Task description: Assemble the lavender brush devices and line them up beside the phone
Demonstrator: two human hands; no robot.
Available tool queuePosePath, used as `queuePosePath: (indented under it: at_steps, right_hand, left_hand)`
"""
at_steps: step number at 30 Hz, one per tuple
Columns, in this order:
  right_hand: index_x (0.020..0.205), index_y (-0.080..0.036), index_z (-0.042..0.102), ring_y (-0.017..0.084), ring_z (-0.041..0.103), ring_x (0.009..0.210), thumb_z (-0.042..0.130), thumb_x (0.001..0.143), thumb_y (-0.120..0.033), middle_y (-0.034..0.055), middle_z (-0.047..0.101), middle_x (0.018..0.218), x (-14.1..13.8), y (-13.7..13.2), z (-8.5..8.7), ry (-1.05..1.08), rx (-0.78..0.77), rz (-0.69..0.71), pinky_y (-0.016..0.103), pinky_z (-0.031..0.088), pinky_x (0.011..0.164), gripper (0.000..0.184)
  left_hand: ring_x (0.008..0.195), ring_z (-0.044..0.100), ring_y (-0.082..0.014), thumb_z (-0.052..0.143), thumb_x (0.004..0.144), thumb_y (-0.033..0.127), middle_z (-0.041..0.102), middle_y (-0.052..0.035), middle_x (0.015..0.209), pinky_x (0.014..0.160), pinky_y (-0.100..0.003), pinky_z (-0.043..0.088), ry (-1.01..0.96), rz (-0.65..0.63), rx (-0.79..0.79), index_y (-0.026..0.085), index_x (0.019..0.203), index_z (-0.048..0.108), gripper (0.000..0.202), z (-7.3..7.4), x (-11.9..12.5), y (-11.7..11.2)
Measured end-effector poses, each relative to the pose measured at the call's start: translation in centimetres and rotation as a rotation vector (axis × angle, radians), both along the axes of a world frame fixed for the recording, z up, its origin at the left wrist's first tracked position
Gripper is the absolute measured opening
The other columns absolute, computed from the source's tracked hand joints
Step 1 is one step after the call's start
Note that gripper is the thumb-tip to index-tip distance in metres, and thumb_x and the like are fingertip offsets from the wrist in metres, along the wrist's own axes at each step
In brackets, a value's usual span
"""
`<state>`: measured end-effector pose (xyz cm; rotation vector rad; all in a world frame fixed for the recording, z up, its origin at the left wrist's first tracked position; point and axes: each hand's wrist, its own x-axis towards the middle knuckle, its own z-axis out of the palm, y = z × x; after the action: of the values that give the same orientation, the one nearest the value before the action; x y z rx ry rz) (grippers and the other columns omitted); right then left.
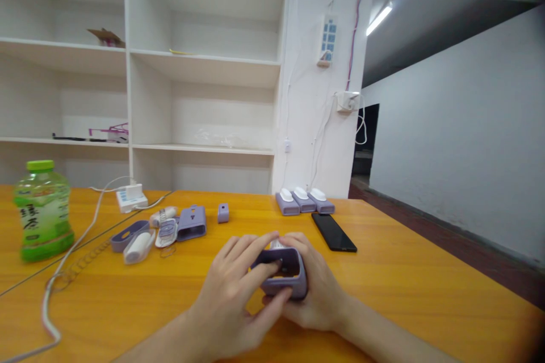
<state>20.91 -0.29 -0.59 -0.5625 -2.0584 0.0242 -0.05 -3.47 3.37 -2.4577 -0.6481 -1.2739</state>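
While both hands meet at lower centre of the frame, these details stand out:
Held item: a lilac plastic casing (284, 274) with a dark opening, just above the orange table (404, 289).
Right hand (317, 289): fingers closed around the casing's far side.
Left hand (232, 300): thumb under the casing, fingertips (272, 265) pressing at its opening.
Doing it well: judging by the grip, steady support from the right hand and light pressure from the left look wise.
Left of centre: loose lilac and white parts (164, 229); green tea bottle (41, 211) at the left edge.
Hard to tell: what sits inside the opening; the palms hide the casing's underside.
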Motion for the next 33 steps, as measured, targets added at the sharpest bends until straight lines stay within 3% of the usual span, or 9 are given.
queuePosePath:
  at_steps: [5,10,14,19,23,26,29,33]
  right_hand:
    - [0.140,-0.026,0.034,0.032,0.053,0.119,0.078,0.069,-0.026,0.0114,0.050,0.129,-0.2,0.0,0.0,0.007,-0.029,-0.010,0.046,0.046,0.104,0.084]
    - [0.139,-0.024,0.035,0.032,0.052,0.119,0.074,0.065,-0.021,0.0121,0.050,0.129,-0.3,-0.1,0.1,-0.014,-0.033,-0.024,0.046,0.046,0.105,0.084]
    - [0.138,-0.022,0.035,0.032,0.052,0.119,0.073,0.065,-0.020,0.0124,0.050,0.128,-0.3,0.0,0.0,-0.019,-0.016,-0.048,0.047,0.046,0.104,0.083]
    - [0.138,-0.021,0.035,0.030,0.052,0.118,0.074,0.066,-0.020,0.0114,0.051,0.128,-0.4,0.1,-0.1,-0.009,-0.013,-0.062,0.046,0.045,0.105,0.081]
    - [0.138,-0.020,0.035,0.031,0.052,0.119,0.073,0.068,-0.020,0.0121,0.051,0.127,-0.5,-0.1,0.0,0.006,-0.017,-0.077,0.046,0.044,0.106,0.079]
    - [0.136,-0.020,0.037,0.030,0.055,0.115,0.072,0.069,-0.021,0.0115,0.053,0.124,-0.5,-0.2,0.1,0.015,-0.031,-0.061,0.044,0.047,0.103,0.076]
    - [0.137,-0.020,0.037,0.030,0.055,0.115,0.073,0.067,-0.021,0.0115,0.052,0.125,-0.3,-0.2,0.0,0.015,-0.026,-0.042,0.043,0.047,0.104,0.079]
    - [0.142,-0.021,0.033,0.031,0.051,0.123,0.076,0.067,-0.023,0.0122,0.051,0.129,0.0,0.3,-0.4,0.005,0.045,0.024,0.044,0.044,0.108,0.086]
  left_hand:
    - [0.115,0.061,-0.0343,0.074,0.080,0.040,0.062,-0.0140,0.135,0.094,-0.053,0.055,0.012,0.091,-0.154,0.021,0.108,0.067,0.035,-0.8,0.3,0.3]
    - [0.121,0.061,-0.0344,0.078,0.078,0.040,0.060,-0.0130,0.138,0.099,-0.052,0.054,-0.048,0.131,-0.311,0.021,0.111,0.069,0.039,-1.9,0.8,1.1]
    - [0.118,0.064,-0.0330,0.082,0.075,0.039,0.062,-0.0076,0.138,0.099,-0.050,0.054,-0.101,0.145,-0.476,0.026,0.111,0.072,0.040,-1.6,1.1,1.1]
    - [0.111,0.066,-0.0281,0.087,0.068,0.032,0.070,-0.0013,0.123,0.097,-0.043,0.053,-0.173,0.091,-0.579,0.027,0.089,0.076,0.024,-0.4,1.3,1.1]
    - [0.088,0.067,-0.0221,0.088,0.067,0.030,0.072,-0.0001,0.095,0.077,-0.033,0.054,-0.150,0.063,-0.635,0.022,0.068,0.072,0.018,0.5,1.6,1.5]
    - [0.073,0.065,-0.0193,0.088,0.066,0.030,0.069,0.0007,0.079,0.066,-0.030,0.051,-0.117,0.110,-0.647,0.021,0.061,0.069,0.022,0.8,2.0,1.6]
    - [0.070,0.064,-0.0198,0.087,0.067,0.034,0.068,0.0004,0.075,0.065,-0.031,0.053,-0.106,0.141,-0.608,0.021,0.060,0.070,0.023,0.3,2.0,1.5]
    - [0.088,0.069,-0.0243,0.082,0.075,0.036,0.071,-0.0054,0.104,0.077,-0.037,0.060,-0.129,0.081,-0.387,0.024,0.088,0.074,0.020,-1.6,1.5,1.1]
